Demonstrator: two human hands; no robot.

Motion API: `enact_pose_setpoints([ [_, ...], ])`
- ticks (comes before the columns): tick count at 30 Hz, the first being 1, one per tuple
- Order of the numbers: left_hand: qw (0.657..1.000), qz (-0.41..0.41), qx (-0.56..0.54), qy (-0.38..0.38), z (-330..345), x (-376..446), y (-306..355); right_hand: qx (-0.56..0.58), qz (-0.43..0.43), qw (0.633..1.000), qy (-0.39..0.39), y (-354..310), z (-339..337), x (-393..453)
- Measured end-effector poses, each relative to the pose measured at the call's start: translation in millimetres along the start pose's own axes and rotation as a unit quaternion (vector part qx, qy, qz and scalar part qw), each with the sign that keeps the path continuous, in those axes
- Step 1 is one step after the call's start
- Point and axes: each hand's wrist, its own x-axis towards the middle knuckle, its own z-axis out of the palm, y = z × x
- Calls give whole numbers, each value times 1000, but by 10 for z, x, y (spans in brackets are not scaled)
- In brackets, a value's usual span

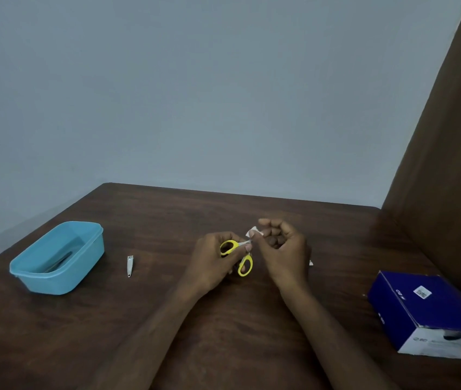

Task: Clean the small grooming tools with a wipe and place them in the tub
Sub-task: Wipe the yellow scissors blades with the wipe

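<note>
Scissors (237, 256), yellow-handled, centre frame: gripped by left hand (218, 263); right hand (282, 249) pinches wipe (252, 231) at the blades (wiping step, apparently). Next: carry to tub (54, 280), lower left; nail clipper (130, 266) awaits.

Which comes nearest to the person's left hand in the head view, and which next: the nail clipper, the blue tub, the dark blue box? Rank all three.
From the left hand:
1. Nail clipper, lying on the table just to its left.
2. Blue tub, farther left, past the clipper.
3. Dark blue box, far across at the table's right edge.
</note>
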Motion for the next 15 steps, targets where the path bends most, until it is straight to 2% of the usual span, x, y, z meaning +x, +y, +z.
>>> enact_pose_setpoints([
  [2, 1000, 3, 4, -11, 5, 0, 1, -31, -10, 999, 7, 9, -1, 21],
  [6, 999, 10, 15, -36, 8, -22, 14, -37, 1, 997, 75, 37, -46, 104],
  [9, 1000, 3, 8, -25, 6, -11, -1, 8, 12, 993, 116, 32, -97, 140],
  [12, 1000, -1, 4, -18, 3, 7, -4, 46, -3, 998, 47, -7, -102, 103],
  [15, 1000, 9, 13, -19, 1, 2, 13, -9, -21, 999, -29, -3, -69, 21],
])
